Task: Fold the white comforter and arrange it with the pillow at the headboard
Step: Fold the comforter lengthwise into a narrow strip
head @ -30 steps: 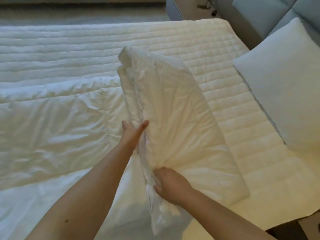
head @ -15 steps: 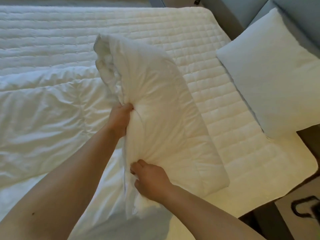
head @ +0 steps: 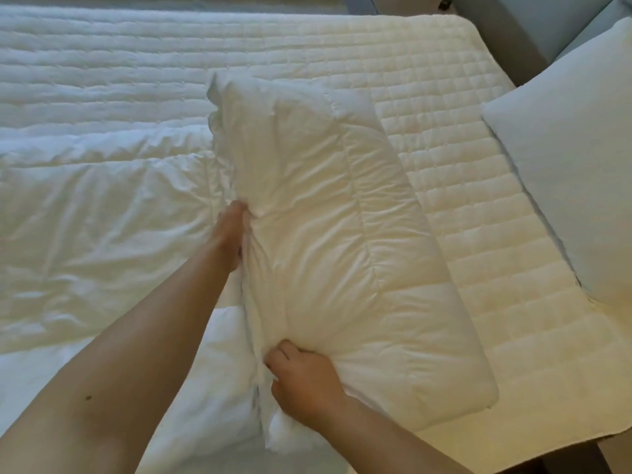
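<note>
Since 0.5 s ago: folded comforter (head: pixel 328 254) lowered flatter onto bed (head: pixel 478 206). One comforter, one pillow (head: pixel 574 172) at headboard side. Left hand (head: pixel 232 234), right hand (head: pixel 304 384): both curled, gripping bundle's left edge.

A cream quilted mattress pad (head: pixel 455 213) stitched in small squares and long channels covers the bed from the far edge to the near right corner. Its surface looks bluish white on the far left and warmer yellow toward the right. The near right corner of the pad hangs just past the bed edge, above a dark strip of floor (head: pixel 612 455). At the top, past the far corner of the bed, stands a grey piece of furniture (head: pixel 355 3), only partly in view, with a small dark item (head: pixel 444 4) beside it, too small to identify.
</note>
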